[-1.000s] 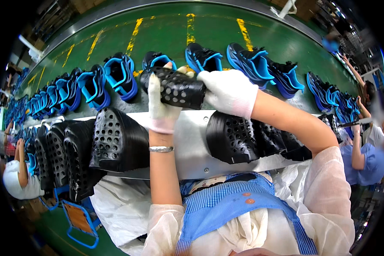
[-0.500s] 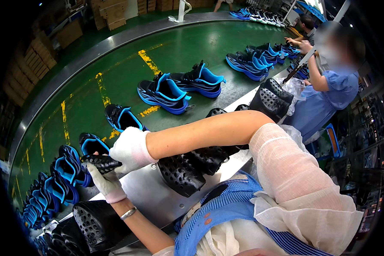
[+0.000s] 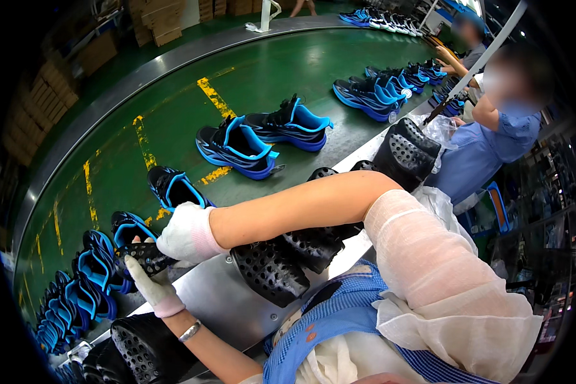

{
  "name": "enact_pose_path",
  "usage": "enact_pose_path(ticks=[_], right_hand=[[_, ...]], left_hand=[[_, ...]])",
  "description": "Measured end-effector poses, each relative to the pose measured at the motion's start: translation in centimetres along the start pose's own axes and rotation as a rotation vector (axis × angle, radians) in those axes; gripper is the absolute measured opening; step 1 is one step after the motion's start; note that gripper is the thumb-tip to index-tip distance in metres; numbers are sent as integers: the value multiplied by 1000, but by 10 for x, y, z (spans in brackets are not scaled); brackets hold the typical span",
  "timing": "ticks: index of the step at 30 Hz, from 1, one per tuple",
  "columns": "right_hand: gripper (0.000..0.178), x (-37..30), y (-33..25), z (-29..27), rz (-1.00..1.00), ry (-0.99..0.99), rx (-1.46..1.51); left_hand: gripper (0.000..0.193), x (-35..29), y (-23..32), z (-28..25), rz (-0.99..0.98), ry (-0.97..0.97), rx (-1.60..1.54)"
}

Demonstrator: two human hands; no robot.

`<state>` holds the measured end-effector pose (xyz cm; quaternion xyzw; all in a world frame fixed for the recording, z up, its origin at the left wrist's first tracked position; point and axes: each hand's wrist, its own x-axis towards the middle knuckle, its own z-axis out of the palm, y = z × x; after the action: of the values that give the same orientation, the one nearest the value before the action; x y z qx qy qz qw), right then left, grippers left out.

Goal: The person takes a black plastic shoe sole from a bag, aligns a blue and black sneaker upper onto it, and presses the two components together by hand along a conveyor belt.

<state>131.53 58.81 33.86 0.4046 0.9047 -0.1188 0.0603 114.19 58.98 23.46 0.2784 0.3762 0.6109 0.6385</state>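
Observation:
My right hand [image 3: 187,233], in a white glove with a pink cuff, reaches across to the left. Its fingers are closed on a black perforated shoe form [image 3: 146,258]. My left hand [image 3: 148,285], gloved too, grips the same form from below, thumb along its near side. The form lies at the collar of a black sneaker with blue lining [image 3: 129,225], partly hidden behind my hands. I cannot tell how far the form reaches into it. Just right of my hands stands another sneaker [image 3: 174,187].
The green conveyor [image 3: 134,83] carries more sneakers, including a pair [image 3: 233,147] mid-belt and a row [image 3: 96,269] at left. Black perforated forms [image 3: 269,272] sit along the metal ledge [image 3: 237,297] and lower left [image 3: 144,349]. A person in blue [image 3: 499,137] works at right.
The sneakers on the belt have shifted slightly left and toward me. Both my hands, with the form between them, have moved a little left and down. The person at right has lowered a raised arm.

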Motion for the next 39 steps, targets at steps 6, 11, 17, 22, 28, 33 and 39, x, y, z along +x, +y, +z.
enact_pose_path(ticks=[6, 11, 17, 22, 28, 33, 39], right_hand=[[35, -22, 35, -9, 151, 61, 33], [39, -38, 47, -21, 211, 15, 63], [48, -34, 66, -7, 272, -106, 61], [52, -12, 61, -16, 341, -282, 109], [53, 28, 75, -30, 489, -526, 285], [55, 76, 75, -22, 463, -515, 217], [27, 89, 38, 34, 378, -253, -184]], left_hand=[[47, 21, -21, -38, 327, 171, 990], [27, 31, -36, -23, 343, -61, 1433], [29, 11, -69, 32, 298, -356, 1441], [30, 9, -72, 21, 430, -257, 1476], [31, 1, -69, 21, 368, -206, 1467], [32, 5, -68, 21, 312, -219, 1534], [29, 12, -67, 24, 161, -285, 1497]])
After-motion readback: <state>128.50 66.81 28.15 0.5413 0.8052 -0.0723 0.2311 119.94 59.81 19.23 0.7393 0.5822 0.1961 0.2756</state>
